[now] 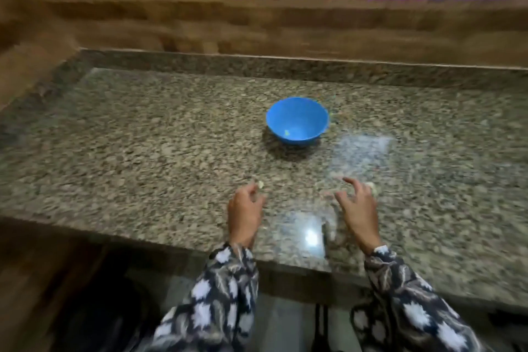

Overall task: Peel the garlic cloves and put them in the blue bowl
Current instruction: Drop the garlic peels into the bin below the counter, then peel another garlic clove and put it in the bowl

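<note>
left hand (245, 208): fingers curled over the counter (143, 151); too blurred to tell whether they pinch anything.
garlic clove (260, 184): small and pale, right at the left fingertips, on or just above the stone.
blue bowl (303, 114): upright, farther back between the two hands and well apart from them, with one pale bit (287, 132) inside.
right hand (357, 208): fingers spread apart, holding nothing.
second clove (370, 186): a pale blur just beside the right fingers.
risk: the polished stone could let a clove skid away under a hasty pinch. loose skin clinging to a clove could end up in the bowl.
</note>
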### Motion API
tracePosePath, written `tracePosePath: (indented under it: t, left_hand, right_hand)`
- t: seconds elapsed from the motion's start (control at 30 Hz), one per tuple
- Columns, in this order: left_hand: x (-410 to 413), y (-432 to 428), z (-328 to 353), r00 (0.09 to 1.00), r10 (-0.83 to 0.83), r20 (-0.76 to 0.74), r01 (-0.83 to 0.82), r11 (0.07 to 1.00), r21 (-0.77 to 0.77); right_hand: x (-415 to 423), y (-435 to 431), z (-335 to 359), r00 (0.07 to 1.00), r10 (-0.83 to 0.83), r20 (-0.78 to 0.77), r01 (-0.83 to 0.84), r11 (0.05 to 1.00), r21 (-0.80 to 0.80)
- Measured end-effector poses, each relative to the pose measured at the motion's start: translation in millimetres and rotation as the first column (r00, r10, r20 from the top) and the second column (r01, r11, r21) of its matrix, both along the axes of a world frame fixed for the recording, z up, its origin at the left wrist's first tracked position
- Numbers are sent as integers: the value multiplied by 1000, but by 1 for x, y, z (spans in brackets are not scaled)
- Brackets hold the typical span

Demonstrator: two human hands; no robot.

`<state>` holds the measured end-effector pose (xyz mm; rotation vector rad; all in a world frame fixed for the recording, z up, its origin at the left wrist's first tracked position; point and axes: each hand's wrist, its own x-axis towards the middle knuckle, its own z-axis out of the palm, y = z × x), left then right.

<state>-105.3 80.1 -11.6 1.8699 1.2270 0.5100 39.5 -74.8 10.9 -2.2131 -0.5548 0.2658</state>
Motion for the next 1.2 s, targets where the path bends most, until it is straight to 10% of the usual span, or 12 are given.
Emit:
tracePosePath:
  t: [0.2, 0.43, 0.67, 0.83, 0.97, 1.1, 1.2]
  left_hand:
    - [42, 12, -29, 951, -47, -304, 136, 951, 277]
    - [105, 25, 50, 978, -44, 206, -7, 971, 240]
    - [177, 73, 54, 994, -101, 35, 96, 990, 107]
    - [146, 53, 63, 948, 14, 319, -19, 1000, 12]
    - [110, -6, 42, 949, -165, 269, 244, 924, -294]
    - [104, -39, 18, 890, -312, 333, 447, 743, -498]
    - [105, -40, 14, 892, -237, 385, 413, 773, -482]
  right_hand:
    - [64, -26, -21, 999, -25, -45, 16, 981, -194]
    - [85, -34, -36, 996, -6, -87, -12, 980, -198]
    - [85, -27, -35, 998, 43, 36, -33, 972, -232]
    - [79, -22, -31, 972, -84, -221, 108, 989, 97]
    - [50, -9, -16, 682, 98, -725, 393, 787, 475]
    - [33, 4, -20, 623, 168, -764, 427, 745, 513]
    - [29, 7, -23, 655, 160, -738, 404, 752, 521]
